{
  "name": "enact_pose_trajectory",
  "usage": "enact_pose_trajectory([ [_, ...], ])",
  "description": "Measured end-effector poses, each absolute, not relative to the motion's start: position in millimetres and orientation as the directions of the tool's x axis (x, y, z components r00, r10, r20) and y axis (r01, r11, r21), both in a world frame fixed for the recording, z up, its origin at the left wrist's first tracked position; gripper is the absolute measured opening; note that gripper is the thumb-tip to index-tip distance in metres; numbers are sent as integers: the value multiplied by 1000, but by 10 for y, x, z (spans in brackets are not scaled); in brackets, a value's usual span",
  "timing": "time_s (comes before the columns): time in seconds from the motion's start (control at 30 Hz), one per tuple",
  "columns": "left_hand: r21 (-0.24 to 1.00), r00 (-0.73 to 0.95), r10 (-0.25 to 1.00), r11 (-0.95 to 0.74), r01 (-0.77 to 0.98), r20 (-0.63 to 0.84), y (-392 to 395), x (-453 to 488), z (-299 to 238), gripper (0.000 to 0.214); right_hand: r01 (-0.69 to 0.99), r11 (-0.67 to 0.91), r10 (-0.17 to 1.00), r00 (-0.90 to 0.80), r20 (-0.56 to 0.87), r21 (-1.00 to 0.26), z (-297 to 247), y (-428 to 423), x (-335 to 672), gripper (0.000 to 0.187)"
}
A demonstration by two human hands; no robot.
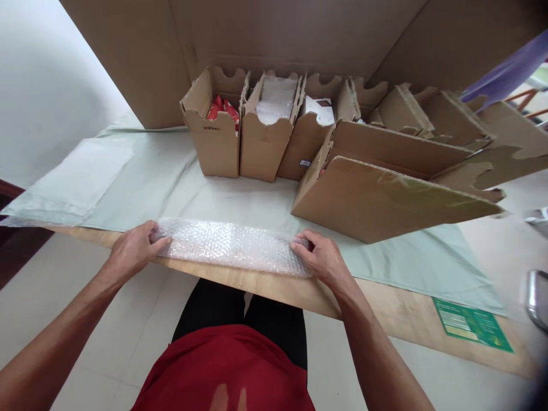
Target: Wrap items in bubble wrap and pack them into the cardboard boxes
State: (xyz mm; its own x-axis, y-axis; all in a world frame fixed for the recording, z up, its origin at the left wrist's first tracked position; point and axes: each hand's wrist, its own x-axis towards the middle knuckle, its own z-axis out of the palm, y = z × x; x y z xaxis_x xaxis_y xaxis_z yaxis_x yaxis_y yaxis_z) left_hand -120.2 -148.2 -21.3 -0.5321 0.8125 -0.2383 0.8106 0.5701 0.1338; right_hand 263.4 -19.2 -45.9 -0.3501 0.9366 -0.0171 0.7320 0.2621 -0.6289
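Observation:
A long strip of clear bubble wrap (231, 244) lies along the near edge of the wooden table (385, 311), on a pale green sheet (171, 182). My left hand (135, 248) pinches the left end of the bubble wrap, fingers curled round it. My right hand (323, 258) grips the right end in the same way. Both forearms reach in from below.
Behind the wrap stand several open cardboard boxes: one with red packets (214, 137), one with white padding (269, 128), and further ones to the right. A large flat cardboard box (385, 194) leans at right. Tall cardboard sheets (257, 40) back the table. A green label (471, 325) lies near the table's right edge.

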Motion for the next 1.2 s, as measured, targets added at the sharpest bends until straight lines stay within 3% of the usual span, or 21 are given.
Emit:
enact_pose_trajectory([
  [0.17,192,-479,872,490,850,-105,-1532,-1185,-284,32,581,238,938,-346,28,-778,-423,-382,2837,24],
  [0.27,254,-472,881,464,848,-36,-1549,-1157,-258,31,550,234,938,-344,37,-801,-373,-466,2926,24],
  [0.43,427,-517,855,482,765,-40,-1452,-1147,-50,30,493,233,945,-318,75,-838,-327,-633,3013,21],
  [0.53,469,-465,881,375,799,87,-1178,-1131,123,21,448,188,958,-279,63,-874,-351,-804,3017,18],
  [0.7,381,-282,926,174,908,250,-324,-981,273,25,370,69,945,-322,-58,-927,-451,-1107,2872,51],
  [0.8,265,-135,950,58,962,282,164,-806,186,31,421,90,939,-337,-64,-902,-499,-1184,2716,58],
  [0.97,203,-36,971,-13,979,236,134,-511,-181,44,495,133,932,-356,-61,-859,-535,-1174,2582,52],
  [1.03,198,5,958,-65,978,288,-184,-426,-321,44,438,157,897,-438,-58,-885,-527,-1178,2582,42],
  [1.13,165,88,872,-189,968,481,-690,-345,-462,37,334,152,816,-573,-73,-930,-482,-1227,2552,29],
  [1.2,165,152,854,-265,950,498,-903,-317,-526,33,303,96,776,-620,-119,-948,-436,-1286,2484,27],
])
